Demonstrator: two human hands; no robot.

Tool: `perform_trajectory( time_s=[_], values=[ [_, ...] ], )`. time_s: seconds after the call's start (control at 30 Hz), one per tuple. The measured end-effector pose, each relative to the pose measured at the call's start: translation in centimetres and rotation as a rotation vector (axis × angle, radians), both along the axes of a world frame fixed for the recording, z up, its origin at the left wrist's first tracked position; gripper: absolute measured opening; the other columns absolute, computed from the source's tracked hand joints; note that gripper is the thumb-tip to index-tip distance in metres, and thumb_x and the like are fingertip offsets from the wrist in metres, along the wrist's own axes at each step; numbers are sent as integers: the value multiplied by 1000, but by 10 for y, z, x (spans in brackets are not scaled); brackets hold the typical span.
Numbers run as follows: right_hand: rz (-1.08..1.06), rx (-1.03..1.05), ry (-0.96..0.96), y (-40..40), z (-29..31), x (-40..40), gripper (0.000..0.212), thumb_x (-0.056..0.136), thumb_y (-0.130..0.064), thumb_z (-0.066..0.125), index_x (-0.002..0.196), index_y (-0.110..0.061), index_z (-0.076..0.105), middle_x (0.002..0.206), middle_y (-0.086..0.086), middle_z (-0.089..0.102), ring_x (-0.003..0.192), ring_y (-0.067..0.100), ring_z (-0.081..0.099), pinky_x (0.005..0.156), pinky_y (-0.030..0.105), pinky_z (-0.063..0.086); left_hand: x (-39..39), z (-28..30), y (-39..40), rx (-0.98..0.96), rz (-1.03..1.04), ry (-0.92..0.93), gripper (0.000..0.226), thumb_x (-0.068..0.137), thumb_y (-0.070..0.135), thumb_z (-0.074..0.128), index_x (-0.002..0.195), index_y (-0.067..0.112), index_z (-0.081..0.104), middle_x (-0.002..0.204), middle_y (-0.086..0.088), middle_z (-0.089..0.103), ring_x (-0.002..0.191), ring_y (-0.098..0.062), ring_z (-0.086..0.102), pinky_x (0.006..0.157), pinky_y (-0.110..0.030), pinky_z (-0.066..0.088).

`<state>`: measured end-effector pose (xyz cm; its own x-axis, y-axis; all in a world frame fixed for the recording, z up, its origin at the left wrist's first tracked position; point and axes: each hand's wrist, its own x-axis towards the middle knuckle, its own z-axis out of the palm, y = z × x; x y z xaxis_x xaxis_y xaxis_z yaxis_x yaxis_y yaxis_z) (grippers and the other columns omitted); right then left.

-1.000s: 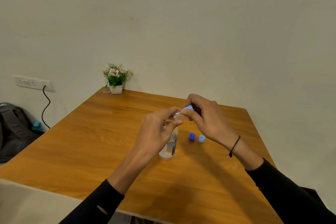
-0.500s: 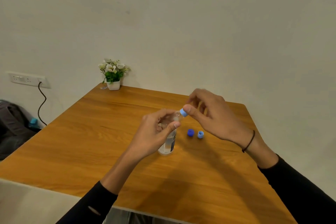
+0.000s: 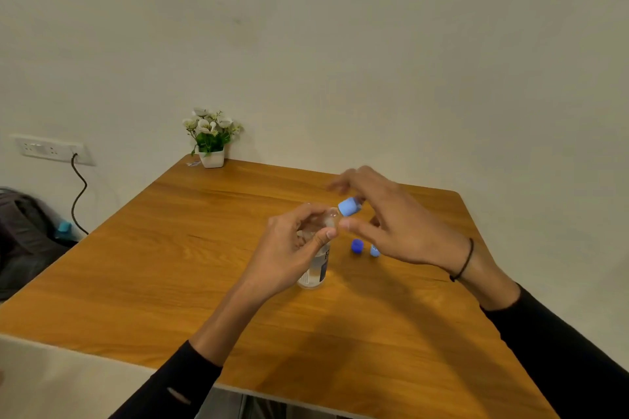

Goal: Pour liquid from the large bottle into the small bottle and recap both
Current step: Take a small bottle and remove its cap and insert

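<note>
Your left hand (image 3: 289,248) curls round the neck of the clear plastic bottle with a printed label (image 3: 315,270), which stands on the wooden table (image 3: 170,265). Your right hand (image 3: 391,228) holds a light blue cap (image 3: 349,206) at its fingertips, just beside the bottle's mouth. A dark blue cap (image 3: 356,246) and a pale blue one (image 3: 374,250) lie on the table nearby.

Both forearms reach forward in black sleeves, the hands meeting close together. The left hand (image 3: 294,250) has its fingers curled round a bottle (image 3: 315,269), thumb up near the neck. The right hand (image 3: 394,228), a dark band on its wrist, holds a cap (image 3: 349,206); its fingers are spread and blurred.
</note>
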<state>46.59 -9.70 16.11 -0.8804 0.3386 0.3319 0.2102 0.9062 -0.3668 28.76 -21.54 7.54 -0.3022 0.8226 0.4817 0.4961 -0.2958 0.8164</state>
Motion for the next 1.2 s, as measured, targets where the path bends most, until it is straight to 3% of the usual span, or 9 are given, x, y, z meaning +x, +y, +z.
perform_trajectory(
  time_s=[0.07,0.13,0.23,0.3,0.43,0.6,0.77,1.0,1.2],
  values=[
    [-27,-86,-33,-3,3,1,76,84,-75,65,149,-55,30,137,-14,39,111,-2,55,73,22,59,-1,0,0,6,2,1,38,98,44,73,129,23,74,113,19,78,107,5,71,72,-4,50],
    [-129,-20,1,-4,4,-2,66,87,-81,52,141,-45,43,129,-11,47,98,2,61,71,25,57,-1,0,0,4,3,6,37,98,43,73,129,24,74,112,19,78,107,5,71,72,-4,50],
    [-120,40,42,-3,6,-5,27,102,-51,58,106,-24,63,92,-6,65,77,13,61,66,38,52,-1,0,0,-7,5,20,36,97,41,74,130,25,74,112,20,77,109,4,70,73,-6,51],
    [-37,23,48,-4,7,-2,7,102,-27,66,105,-22,63,94,-2,65,83,18,62,68,42,56,-2,-1,-1,-12,4,6,39,96,43,72,130,25,73,114,17,77,109,3,70,73,-7,51],
    [21,-102,160,-3,9,3,19,97,-5,70,108,-19,62,110,-4,62,94,13,65,68,30,62,-5,-4,-2,-17,-15,-15,36,98,41,73,130,25,72,115,14,78,111,-1,73,73,-9,52],
    [-34,-135,328,13,-4,11,30,103,-8,63,126,-26,69,112,0,62,90,16,70,73,19,60,-17,-3,-6,53,-21,-74,33,101,42,67,131,26,65,118,13,80,114,-6,76,88,-21,61],
    [-325,-146,382,40,-60,24,12,96,-18,74,102,-26,68,102,-15,70,97,3,67,73,15,56,-53,-15,-13,69,81,-67,33,101,30,70,131,19,61,120,8,81,116,-10,76,95,-35,61],
    [-739,-198,155,72,-153,49,29,88,-17,84,79,-25,58,84,-8,69,78,11,67,68,39,61,-88,-72,-28,-98,308,-164,34,94,18,80,126,15,72,118,-1,73,105,-5,69,87,-24,62],
    [-778,-260,140,74,-187,51,31,89,-16,82,87,-27,52,87,-6,66,78,12,63,65,35,55,-83,-107,-26,-329,291,-98,35,82,17,92,111,26,74,97,16,80,93,6,74,76,-9,57]
  ],
)
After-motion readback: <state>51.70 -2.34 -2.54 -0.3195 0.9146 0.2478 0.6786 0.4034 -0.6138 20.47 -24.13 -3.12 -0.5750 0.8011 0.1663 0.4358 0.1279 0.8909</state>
